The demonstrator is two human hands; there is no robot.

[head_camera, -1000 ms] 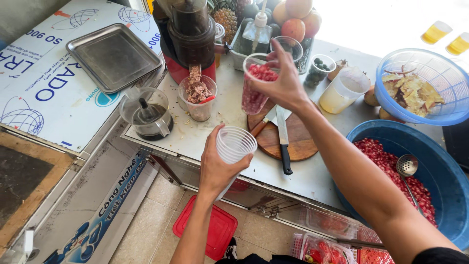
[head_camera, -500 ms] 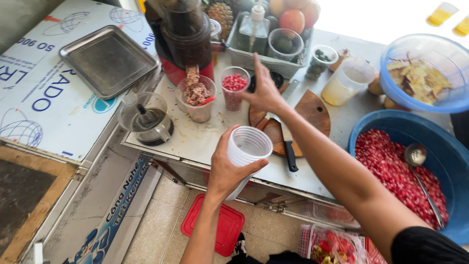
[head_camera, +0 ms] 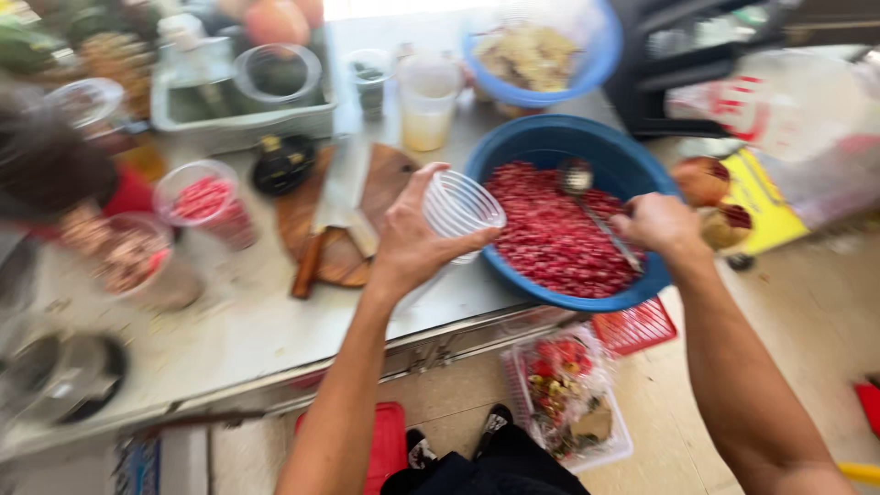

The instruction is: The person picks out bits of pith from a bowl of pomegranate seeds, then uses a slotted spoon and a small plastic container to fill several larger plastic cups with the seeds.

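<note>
Now left hand [head_camera: 408, 247] grips empty plastic cup [head_camera: 461, 205], right hand [head_camera: 662, 225] seemingly closed on spoon [head_camera: 591, 206].

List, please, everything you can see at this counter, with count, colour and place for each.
Empty plastic cup: one, clear, in left hand beside the basin.
Large basin: one, blue, counter's right end, full of red seeds.
Ladle: one, metal, in the basin, under right hand.
Filled cup: one, clear with red seeds, left of board.
Cutting board: one, brown, counter middle.
Knife: one, brown handle, on the board.
Small bowl: one, blue, behind the basin.
Left hand: gripping the empty cup.
Right hand: on the ladle handle.
</note>
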